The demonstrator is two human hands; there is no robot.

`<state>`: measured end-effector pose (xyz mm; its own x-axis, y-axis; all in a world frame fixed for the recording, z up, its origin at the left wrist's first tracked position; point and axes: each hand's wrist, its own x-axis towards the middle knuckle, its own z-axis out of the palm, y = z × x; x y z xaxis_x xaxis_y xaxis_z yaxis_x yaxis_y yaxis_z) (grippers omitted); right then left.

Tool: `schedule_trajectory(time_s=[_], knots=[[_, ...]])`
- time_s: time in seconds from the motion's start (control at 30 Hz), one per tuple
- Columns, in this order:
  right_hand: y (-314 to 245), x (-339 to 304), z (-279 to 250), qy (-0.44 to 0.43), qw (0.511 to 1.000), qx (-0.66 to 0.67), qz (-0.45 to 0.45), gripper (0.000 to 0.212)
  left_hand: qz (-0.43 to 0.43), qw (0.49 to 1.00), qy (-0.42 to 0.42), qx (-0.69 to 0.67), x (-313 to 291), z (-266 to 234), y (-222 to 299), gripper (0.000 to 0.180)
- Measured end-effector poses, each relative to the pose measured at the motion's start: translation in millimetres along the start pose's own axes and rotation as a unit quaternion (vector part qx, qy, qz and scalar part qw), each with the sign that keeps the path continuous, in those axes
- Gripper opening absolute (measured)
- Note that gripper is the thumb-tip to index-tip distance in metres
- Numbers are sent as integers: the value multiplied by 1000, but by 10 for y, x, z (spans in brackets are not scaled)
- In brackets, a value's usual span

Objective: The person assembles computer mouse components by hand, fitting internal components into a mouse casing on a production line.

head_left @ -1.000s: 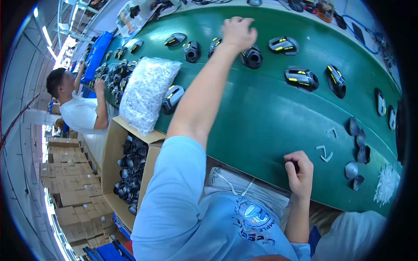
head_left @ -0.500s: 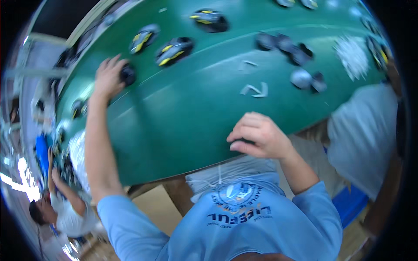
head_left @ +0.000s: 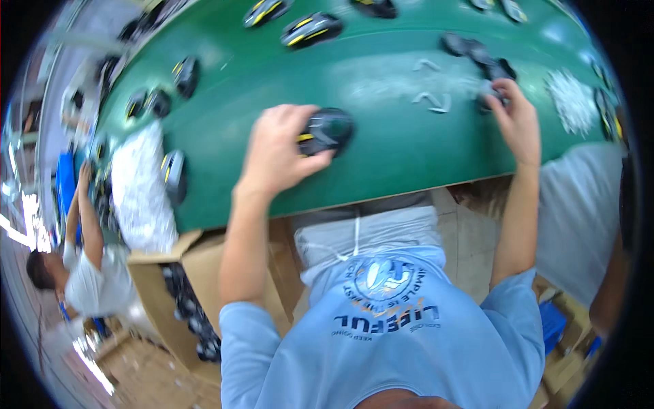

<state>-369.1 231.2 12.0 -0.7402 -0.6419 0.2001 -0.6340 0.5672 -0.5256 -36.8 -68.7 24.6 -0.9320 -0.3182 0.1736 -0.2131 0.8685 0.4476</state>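
Note:
My left hand grips a rounded black piece with yellow marks over the middle of the green table; its kind is not clear. To the right, my right hand has its thumb and fingers closed around a small grey rounded piece. Just beyond it lie several dark grey cup-like pieces in a row. Bent thin white strips rest between my hands, with another white strip farther off.
Grey-and-yellow rounded pieces are scattered along the far and left sides. A heap of white strips lies at right. Clear plastic bags and an open carton sit at left. Other people work on both sides.
My left hand has come from the far left to the middle with the black piece. My right hand has moved away from the near edge to the right and closed on a grey piece.

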Motion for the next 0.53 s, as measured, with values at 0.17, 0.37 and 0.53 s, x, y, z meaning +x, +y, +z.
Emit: schedule_trajectory(time_s=[0.17,0.37,0.53], knots=[[-1112,-454,377,-111,862,494,9,28,-33,997,74,-11,-411,380,195,67],[-1588,-582,1049,-241,932,250,-108,23,-28,994,104,-27,-529,481,179,67],[-1640,-548,1006,-191,917,172,-304,29,-30,992,119,-43,-582,495,185,67]])
